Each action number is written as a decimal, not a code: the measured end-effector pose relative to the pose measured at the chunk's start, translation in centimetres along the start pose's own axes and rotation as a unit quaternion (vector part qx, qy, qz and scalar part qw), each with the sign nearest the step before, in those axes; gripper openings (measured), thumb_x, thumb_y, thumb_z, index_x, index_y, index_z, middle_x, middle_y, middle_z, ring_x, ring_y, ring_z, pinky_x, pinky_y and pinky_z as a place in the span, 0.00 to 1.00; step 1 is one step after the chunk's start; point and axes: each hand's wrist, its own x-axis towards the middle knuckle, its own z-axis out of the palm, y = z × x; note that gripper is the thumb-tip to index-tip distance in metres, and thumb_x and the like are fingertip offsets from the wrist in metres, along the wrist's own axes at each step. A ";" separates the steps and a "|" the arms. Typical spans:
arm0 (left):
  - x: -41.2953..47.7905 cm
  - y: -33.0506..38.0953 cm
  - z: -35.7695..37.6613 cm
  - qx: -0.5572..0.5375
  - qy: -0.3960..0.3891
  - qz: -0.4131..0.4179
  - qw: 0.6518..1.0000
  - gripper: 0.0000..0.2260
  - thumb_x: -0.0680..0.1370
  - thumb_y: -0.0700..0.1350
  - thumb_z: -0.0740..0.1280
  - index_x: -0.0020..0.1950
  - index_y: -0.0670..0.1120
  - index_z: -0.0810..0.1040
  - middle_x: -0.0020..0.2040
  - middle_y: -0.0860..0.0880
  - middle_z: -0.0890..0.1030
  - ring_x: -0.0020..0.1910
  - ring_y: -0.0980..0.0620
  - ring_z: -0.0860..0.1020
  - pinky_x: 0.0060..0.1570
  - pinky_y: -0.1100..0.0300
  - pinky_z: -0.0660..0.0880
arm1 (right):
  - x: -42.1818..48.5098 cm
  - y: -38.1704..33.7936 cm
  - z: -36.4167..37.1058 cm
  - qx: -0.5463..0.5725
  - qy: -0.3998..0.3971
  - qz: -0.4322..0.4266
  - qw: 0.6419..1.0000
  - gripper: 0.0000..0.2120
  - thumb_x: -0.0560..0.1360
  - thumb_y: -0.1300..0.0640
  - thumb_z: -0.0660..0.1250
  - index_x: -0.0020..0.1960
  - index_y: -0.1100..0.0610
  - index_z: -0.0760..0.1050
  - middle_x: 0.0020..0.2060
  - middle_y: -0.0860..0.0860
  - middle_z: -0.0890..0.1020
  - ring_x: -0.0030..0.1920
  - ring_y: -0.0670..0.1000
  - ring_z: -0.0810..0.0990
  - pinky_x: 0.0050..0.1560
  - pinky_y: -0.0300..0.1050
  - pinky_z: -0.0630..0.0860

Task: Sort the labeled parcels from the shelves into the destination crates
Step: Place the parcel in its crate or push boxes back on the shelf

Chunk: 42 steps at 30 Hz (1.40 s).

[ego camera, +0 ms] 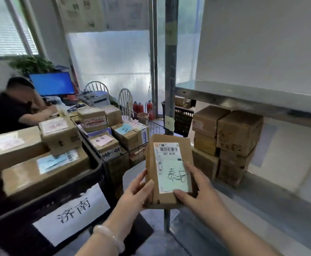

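Gripping parcel (167, 159): left hand (134, 193), right hand (197, 189).

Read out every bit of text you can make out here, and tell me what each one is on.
"507 N705": printed under the barcode on the label of the held parcel.
"泰安": handwritten on the green note on that parcel.
"济南": on the white sign on the black crate.
Notes on the other parcels and the wall posters: too blurred to read.
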 end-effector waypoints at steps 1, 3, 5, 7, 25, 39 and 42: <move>-0.5 0.4 -1.1 -0.002 0.002 -0.001 1.000 0.39 0.62 0.58 0.82 0.70 0.58 0.72 0.58 0.51 0.84 0.55 0.48 0.84 0.57 0.45 0.80 | 0.3 -0.5 1.1 -0.002 -0.007 -0.014 1.000 0.37 0.70 0.45 0.74 0.72 0.32 0.57 0.66 0.35 0.62 0.65 0.38 0.62 0.64 0.35 0.62; -1.4 1.2 -2.9 -0.013 0.029 0.008 0.999 0.43 0.59 0.56 0.84 0.71 0.56 0.71 0.60 0.47 0.83 0.54 0.47 0.84 0.57 0.45 0.80 | 1.0 -1.5 3.2 -0.002 -0.025 -0.039 0.999 0.36 0.71 0.45 0.74 0.70 0.30 0.58 0.66 0.33 0.63 0.64 0.35 0.64 0.60 0.31 0.64; -1.7 1.9 -4.7 -0.040 0.063 0.016 0.997 0.39 0.61 0.51 0.81 0.70 0.54 0.71 0.59 0.45 0.83 0.52 0.47 0.85 0.53 0.44 0.81 | 1.6 -2.7 5.0 0.031 -0.046 -0.042 0.998 0.34 0.72 0.46 0.73 0.65 0.23 0.56 0.61 0.26 0.65 0.59 0.28 0.68 0.51 0.24 0.68; -1.8 2.5 -6.3 -0.061 0.079 0.014 0.995 0.36 0.62 0.50 0.78 0.69 0.55 0.72 0.58 0.45 0.83 0.51 0.47 0.85 0.48 0.46 0.82 | 2.3 -3.6 6.6 0.088 -0.067 -0.032 0.993 0.33 0.75 0.49 0.71 0.62 0.18 0.55 0.57 0.24 0.68 0.55 0.23 0.68 0.45 0.20 0.69; 11.6 8.9 -12.3 0.137 0.131 0.091 0.978 0.30 0.74 0.68 0.65 0.75 0.69 0.60 0.65 0.64 0.71 0.52 0.72 0.70 0.50 0.71 0.69 | 26.4 -5.2 9.1 0.080 -0.032 -0.019 0.996 0.25 0.79 0.53 0.64 0.72 0.35 0.62 0.61 0.43 0.71 0.56 0.47 0.72 0.46 0.41 0.71; 25.0 11.3 -13.2 0.217 0.188 0.037 0.957 0.21 0.80 0.58 0.65 0.73 0.64 0.67 0.59 0.61 0.76 0.51 0.70 0.76 0.37 0.80 0.69 | 49.4 -3.0 14.5 -0.051 -0.131 -0.054 0.989 0.16 0.79 0.55 0.65 0.66 0.47 0.72 0.66 0.52 0.76 0.59 0.51 0.74 0.61 0.46 0.71; 26.1 11.8 -13.1 0.259 0.190 0.031 0.947 0.23 0.80 0.58 0.65 0.75 0.64 0.65 0.59 0.54 0.76 0.54 0.62 0.76 0.42 0.78 0.71 | 49.9 -1.7 15.7 -0.113 -0.111 -0.058 0.986 0.13 0.80 0.51 0.62 0.63 0.45 0.75 0.61 0.53 0.78 0.49 0.48 0.72 0.42 0.39 0.69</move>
